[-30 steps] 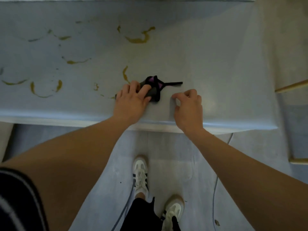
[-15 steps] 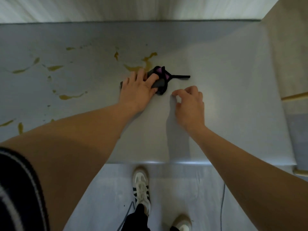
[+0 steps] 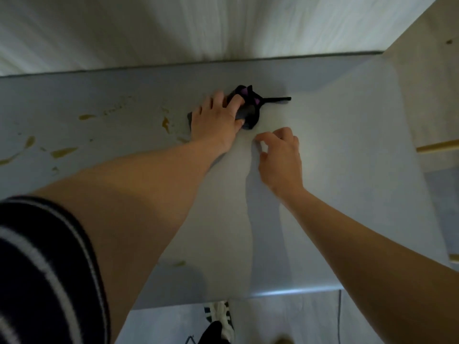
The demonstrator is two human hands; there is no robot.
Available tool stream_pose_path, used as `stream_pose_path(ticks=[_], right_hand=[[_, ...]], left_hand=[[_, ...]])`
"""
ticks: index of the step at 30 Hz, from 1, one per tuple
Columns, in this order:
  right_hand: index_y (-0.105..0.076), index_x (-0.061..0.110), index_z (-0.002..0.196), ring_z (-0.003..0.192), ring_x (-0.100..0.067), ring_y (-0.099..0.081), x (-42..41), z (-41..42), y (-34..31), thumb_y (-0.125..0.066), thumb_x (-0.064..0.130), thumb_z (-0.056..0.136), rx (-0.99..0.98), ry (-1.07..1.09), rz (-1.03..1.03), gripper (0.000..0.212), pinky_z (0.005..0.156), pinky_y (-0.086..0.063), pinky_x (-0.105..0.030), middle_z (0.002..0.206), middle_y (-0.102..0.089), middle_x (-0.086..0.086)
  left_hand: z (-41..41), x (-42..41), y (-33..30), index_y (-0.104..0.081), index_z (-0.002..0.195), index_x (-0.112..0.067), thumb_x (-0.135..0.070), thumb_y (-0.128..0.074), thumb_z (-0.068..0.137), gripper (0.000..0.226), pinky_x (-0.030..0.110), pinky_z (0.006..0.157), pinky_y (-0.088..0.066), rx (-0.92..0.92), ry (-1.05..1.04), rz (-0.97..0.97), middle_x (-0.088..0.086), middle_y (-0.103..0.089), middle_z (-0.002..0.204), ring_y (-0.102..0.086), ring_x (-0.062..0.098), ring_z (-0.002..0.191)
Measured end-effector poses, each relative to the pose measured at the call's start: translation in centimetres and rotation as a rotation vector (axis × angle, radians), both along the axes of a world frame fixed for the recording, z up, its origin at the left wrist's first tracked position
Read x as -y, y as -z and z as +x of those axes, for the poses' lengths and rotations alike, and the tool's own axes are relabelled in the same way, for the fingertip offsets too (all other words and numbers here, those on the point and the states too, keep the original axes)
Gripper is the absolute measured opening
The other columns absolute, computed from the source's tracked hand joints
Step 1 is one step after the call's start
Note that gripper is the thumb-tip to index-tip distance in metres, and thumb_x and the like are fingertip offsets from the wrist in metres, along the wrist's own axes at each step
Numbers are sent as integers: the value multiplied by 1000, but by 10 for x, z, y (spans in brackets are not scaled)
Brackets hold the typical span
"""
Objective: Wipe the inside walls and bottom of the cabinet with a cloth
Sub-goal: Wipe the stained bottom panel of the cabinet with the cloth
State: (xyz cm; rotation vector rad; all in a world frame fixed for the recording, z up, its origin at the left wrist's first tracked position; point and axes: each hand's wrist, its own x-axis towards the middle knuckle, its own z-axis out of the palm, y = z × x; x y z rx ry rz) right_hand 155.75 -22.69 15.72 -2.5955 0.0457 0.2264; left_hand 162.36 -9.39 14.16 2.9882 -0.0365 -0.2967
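Observation:
A crumpled black cloth with purple patches and a thin strap lies on the grey cabinet bottom, close to the pale back wall. My left hand presses down on the cloth with its fingers laid over it. Just to the right and nearer to me, my right hand rests on the bottom with loosely curled fingers, touching the surface by the fingertips and holding nothing. Yellow-brown stains streak the bottom left of the cloth.
The right side wall rises at the right, with a wooden rail beside it. More stains lie at the far left. The bottom's front edge runs above my shoes and a floor cable.
My left hand has pushed the cloth away from me, from near the front edge toward the back wall. The stains that lay in its path no longer show. My right hand followed a little.

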Motion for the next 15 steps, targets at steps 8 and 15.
stream_pose_path(ticks=[8, 15], right_hand=[[-56, 6, 123, 105, -28, -52, -27, 35, -9, -44, -2, 89, 41, 113, 139, 37, 87, -43, -31, 120, -46, -13], [-17, 13, 149, 136, -32, -13, -102, 62, -14, -54, 42, 91, -52, 195, 157, 75, 107, -29, -35, 149, -7, -16]], left_hand=[[37, -16, -18, -42, 131, -23, -42, -40, 97, 39, 38, 100, -29, -123, -94, -320, 14, -37, 134, -37, 32, 123], [7, -91, -25, -54, 125, -5, -2, -50, 88, 38, 39, 99, -38, 108, -174, -376, 19, -45, 131, -47, 34, 117]])
